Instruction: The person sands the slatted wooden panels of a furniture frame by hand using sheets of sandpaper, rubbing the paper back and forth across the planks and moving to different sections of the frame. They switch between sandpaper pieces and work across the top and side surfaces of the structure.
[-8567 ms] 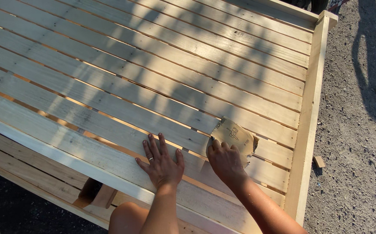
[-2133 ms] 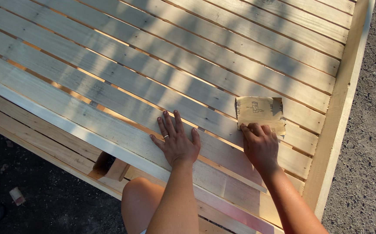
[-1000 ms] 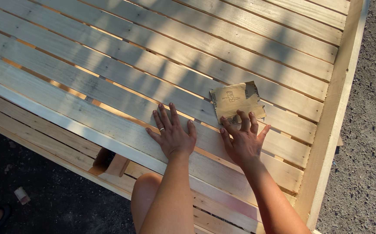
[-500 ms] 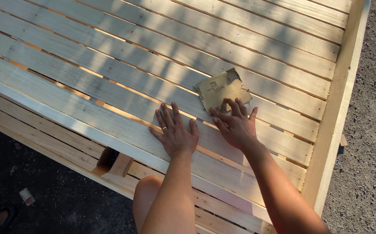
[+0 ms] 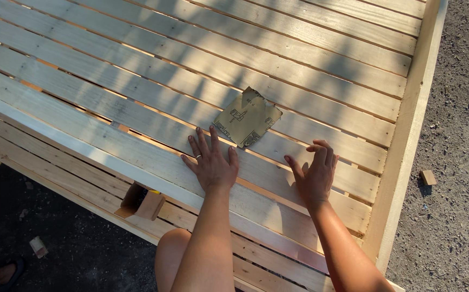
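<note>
Sunlit slats stretch across gravel. My left hand lies flat and open on them; my right hand rests loose, gripping nothing. Sandpaper sits free just beyond my left fingertips.

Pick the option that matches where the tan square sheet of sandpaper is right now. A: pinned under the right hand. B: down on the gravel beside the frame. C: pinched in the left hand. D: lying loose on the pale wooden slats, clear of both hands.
D: the tan square sheet of sandpaper lies flat on the pale wooden slats, with the left hand and right hand both resting on the wood short of it.
</note>
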`<action>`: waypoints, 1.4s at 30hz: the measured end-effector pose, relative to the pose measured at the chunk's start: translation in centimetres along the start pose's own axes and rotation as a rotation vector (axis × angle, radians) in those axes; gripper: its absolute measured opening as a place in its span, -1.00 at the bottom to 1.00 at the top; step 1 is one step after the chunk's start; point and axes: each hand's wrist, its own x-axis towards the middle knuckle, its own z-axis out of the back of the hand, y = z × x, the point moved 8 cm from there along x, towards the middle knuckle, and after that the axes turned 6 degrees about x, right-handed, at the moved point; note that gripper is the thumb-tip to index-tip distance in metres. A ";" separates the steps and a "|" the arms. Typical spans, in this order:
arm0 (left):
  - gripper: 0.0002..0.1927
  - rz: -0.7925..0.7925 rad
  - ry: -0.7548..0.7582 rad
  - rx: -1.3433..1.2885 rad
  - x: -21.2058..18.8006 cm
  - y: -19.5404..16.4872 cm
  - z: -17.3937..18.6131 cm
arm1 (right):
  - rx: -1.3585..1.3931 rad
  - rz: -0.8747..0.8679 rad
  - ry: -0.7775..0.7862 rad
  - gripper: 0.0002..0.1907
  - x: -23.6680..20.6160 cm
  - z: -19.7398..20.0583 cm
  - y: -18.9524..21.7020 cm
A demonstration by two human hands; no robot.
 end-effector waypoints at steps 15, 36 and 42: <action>-0.43 -0.672 -0.104 -0.054 -8.3 -10.0 -1.3 | -0.211 -0.208 0.161 -0.56 0.0 -2.2 -1.8; -0.33 -0.581 -0.021 0.088 -6.9 -12.2 -1.2 | -0.235 -0.142 0.133 -0.55 -0.3 -2.8 -2.6; -0.34 -0.565 0.044 0.129 -6.2 -12.9 -1.5 | -0.275 -0.175 0.179 -0.51 -0.2 -3.0 -2.8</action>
